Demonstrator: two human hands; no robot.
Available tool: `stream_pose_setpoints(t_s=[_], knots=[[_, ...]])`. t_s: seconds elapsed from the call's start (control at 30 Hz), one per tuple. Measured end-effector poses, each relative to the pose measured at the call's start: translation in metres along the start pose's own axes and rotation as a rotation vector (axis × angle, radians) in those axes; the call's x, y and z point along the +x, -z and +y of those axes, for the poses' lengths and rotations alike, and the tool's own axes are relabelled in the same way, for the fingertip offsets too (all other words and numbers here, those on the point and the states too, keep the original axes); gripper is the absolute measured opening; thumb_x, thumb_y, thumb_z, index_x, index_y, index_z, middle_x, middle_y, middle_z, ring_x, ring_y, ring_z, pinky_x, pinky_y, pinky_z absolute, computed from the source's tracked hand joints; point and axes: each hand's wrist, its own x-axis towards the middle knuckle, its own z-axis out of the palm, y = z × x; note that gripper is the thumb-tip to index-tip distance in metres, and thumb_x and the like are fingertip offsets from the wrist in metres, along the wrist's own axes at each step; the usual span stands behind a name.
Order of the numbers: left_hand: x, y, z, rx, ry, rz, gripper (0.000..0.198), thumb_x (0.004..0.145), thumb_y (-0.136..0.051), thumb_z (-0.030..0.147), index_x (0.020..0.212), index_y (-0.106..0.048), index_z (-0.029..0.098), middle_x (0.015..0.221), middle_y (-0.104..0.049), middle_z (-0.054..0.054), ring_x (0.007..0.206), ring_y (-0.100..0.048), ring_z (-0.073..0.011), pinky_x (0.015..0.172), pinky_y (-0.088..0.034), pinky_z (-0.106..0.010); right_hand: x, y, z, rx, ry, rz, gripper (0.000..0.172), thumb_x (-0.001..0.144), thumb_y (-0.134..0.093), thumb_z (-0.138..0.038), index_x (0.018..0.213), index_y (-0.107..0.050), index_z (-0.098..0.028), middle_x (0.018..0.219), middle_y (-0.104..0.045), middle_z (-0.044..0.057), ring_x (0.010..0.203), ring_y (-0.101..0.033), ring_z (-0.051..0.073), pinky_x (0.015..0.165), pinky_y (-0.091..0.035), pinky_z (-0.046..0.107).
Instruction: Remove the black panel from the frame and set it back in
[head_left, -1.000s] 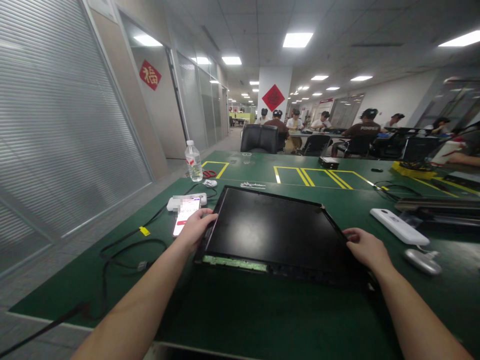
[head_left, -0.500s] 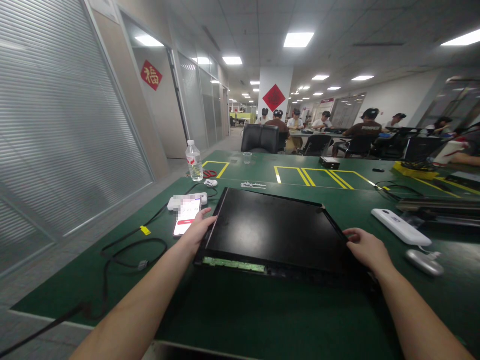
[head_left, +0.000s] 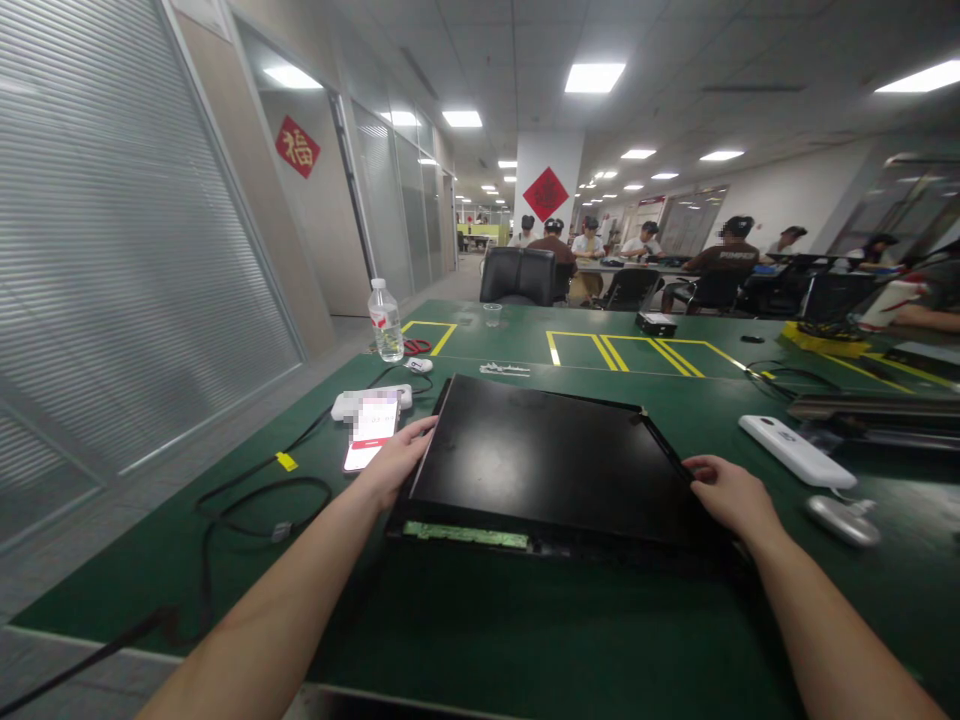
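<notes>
A black LCD screen panel (head_left: 540, 455) lies face up in front of me, tilted slightly, over a dark frame on the green table. Along its near edge runs a green circuit board strip (head_left: 465, 535). My left hand (head_left: 401, 460) grips the panel's left edge, its fingertips partly hidden behind the rim. At the right edge, my right hand (head_left: 727, 495) is closed with thumb and fingers on the side of the panel and frame. Just left of my left hand lies a phone (head_left: 373, 432) with a lit screen.
A white power strip (head_left: 352, 402), a black cable (head_left: 270, 485), a water bottle (head_left: 386, 322) and red scissors (head_left: 418, 346) are on the left. On the right are a white power bank (head_left: 795, 452) and a silver mouse-shaped device (head_left: 844, 520). Several people sit at tables beyond.
My left hand's spread fingers have closed onto the panel's left edge. That edge now sits slightly apart from the dark frame. My right hand stays at the right edge.
</notes>
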Motion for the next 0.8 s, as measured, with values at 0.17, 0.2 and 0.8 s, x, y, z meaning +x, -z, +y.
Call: stream_pose_setpoints(t_s=[0.17,0.2,0.8], knots=[[0.0005,0.0,-0.0015,0.032,-0.043,0.002,0.043,0.091,-0.072,0.025,0.133,-0.065,0.019,0.081,-0.079,-0.006,0.064,-0.073,-0.0177,0.053,-0.055,-0.022,-0.0012,0.0007,-0.001,0.004,0.0,-0.006,0.037,0.074,-0.059,-0.017,0.105,-0.078,-0.026,0.099,-0.076,0.004,0.086,-0.07,0.023,0.066,-0.048,0.031],[0.0011,0.0008,-0.0019,0.036,-0.046,0.0,0.043,0.09,-0.073,0.025,0.132,-0.065,0.019,0.082,-0.079,-0.006,0.065,-0.073,-0.0178,0.054,-0.055,-0.022,-0.0013,0.0007,-0.0009,0.008,0.003,-0.002,0.036,0.074,-0.059,-0.017,0.104,-0.079,-0.026,0.099,-0.076,0.004,0.086,-0.07,0.022,0.066,-0.048,0.031],[0.0078,0.0083,-0.0032,0.104,-0.049,-0.055,0.05,0.084,-0.074,0.02,0.132,-0.062,0.017,0.091,-0.08,-0.008,0.072,-0.076,-0.0221,0.061,-0.058,-0.028,-0.0001,-0.0007,0.0018,0.009,0.031,0.026,0.034,0.071,-0.06,-0.019,0.099,-0.079,-0.027,0.095,-0.076,0.004,0.082,-0.07,0.022,0.066,-0.05,0.032]])
